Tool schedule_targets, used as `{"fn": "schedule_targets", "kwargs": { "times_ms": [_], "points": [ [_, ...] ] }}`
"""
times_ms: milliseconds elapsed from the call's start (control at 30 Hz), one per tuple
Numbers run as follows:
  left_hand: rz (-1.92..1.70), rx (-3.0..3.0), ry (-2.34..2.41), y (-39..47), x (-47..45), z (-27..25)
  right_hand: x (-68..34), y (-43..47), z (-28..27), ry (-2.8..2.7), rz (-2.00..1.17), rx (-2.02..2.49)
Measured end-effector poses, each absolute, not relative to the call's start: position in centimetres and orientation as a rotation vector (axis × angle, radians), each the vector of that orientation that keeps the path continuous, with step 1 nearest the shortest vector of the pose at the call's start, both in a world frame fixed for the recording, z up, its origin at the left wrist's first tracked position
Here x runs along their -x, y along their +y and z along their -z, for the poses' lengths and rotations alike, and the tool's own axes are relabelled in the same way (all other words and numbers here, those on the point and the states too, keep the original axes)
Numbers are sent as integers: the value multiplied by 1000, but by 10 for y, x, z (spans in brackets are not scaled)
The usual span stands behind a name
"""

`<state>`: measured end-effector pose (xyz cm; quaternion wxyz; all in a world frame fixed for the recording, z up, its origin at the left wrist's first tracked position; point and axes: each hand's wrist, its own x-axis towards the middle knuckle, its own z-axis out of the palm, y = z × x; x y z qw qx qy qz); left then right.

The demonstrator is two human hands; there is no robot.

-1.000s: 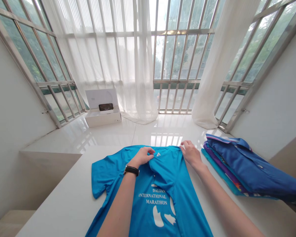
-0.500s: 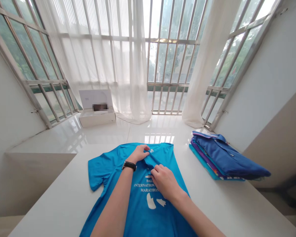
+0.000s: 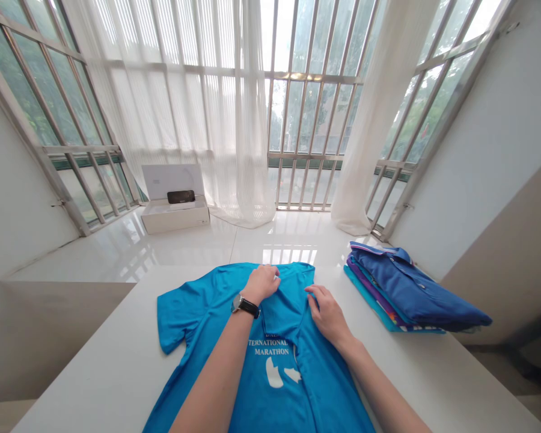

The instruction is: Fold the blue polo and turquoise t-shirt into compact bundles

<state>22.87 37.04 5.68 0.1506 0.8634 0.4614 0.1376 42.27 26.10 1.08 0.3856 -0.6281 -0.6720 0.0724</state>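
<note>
Left hand [image 3: 262, 282]: the fingers are curled close together over the neckline of a bright-blue, short-sleeved T-shirt of thin fabric [image 3: 270, 409]; whether cloth is pinched cannot be told.
Left wrist: a round-faced watch with a black strap [image 3: 246, 305] is worn.
Right hand [image 3: 328, 314]: the fingers are loosely bent, with a gap left at the thumb; they are held by the folded side of the T-shirt, and contact cannot be told.
T-shirt: it is laid along the middle of a smooth white worktop [image 3: 99, 367], neckline at the far edge; the right-hand sleeve is turned inward and the other is spread toward the left edge.
Print: white lettering is partly covered by the fold; "MARATHON" can be read.
Right edge: a stack of folded garments [image 3: 374, 291] is set there, topped by a dark-blue collared shirt [image 3: 419, 294].
Beyond the far edge: on a glossy white ledge [image 3: 220, 243], an open white box [image 3: 177, 218] is placed, with a black rectangular device [image 3: 181, 196].
Window: metal bars [image 3: 313, 77] are partly veiled by sheer white curtains [image 3: 175, 108].
</note>
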Motion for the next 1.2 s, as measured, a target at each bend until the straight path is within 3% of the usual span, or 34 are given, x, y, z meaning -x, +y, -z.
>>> {"fn": "schedule_targets", "kwargs": {
  "times_ms": [433,967,1200],
  "points": [
    [-273,-2492,1280,368,-228,-55,-478,354,4,-1761,-196,1758],
    [-362,-2469,1433,376,-230,-41,-499,353,-5,-1720,40,2082],
    [-458,-2528,1449,367,-246,-46,-464,346,-31,-1797,156,2017]
  ]
}}
